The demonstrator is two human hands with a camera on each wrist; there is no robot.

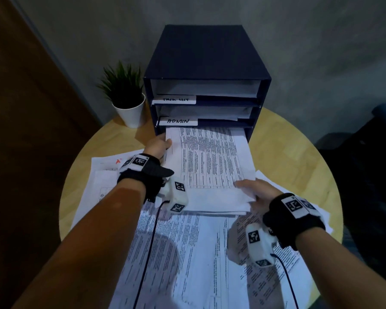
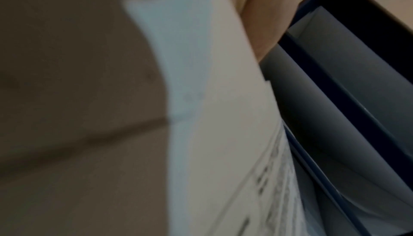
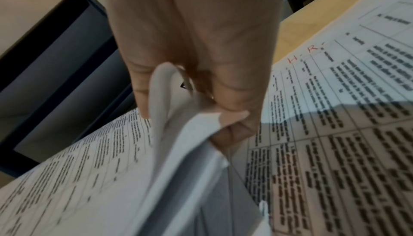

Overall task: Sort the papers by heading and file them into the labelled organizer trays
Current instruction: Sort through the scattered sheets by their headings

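A dark blue organizer (image 1: 205,54) with three stacked trays stands at the back of the round table; its labels read roughly "TASK LIST" (image 1: 175,99) and "ADMIN" (image 1: 178,121). A stack of printed papers (image 1: 210,166) lies with its far end inside the bottom tray. My left hand (image 1: 163,148) grips the stack's left edge near the tray mouth, thumb on top. My right hand (image 1: 249,192) pinches the stack's near right corner. In the right wrist view its fingers (image 3: 196,45) crumple that corner of the stack (image 3: 89,178). The left wrist view is blurred, showing the stack (image 2: 212,116) beside the trays (image 2: 357,63).
Loose printed sheets (image 1: 187,253) cover the near half of the wooden table (image 1: 288,141), one marked "H.R." in red (image 3: 335,98). More sheets (image 1: 105,170) lie at the left. A potted plant (image 1: 129,108) stands left of the organizer. Dark furniture (image 1: 366,152) sits to the right.
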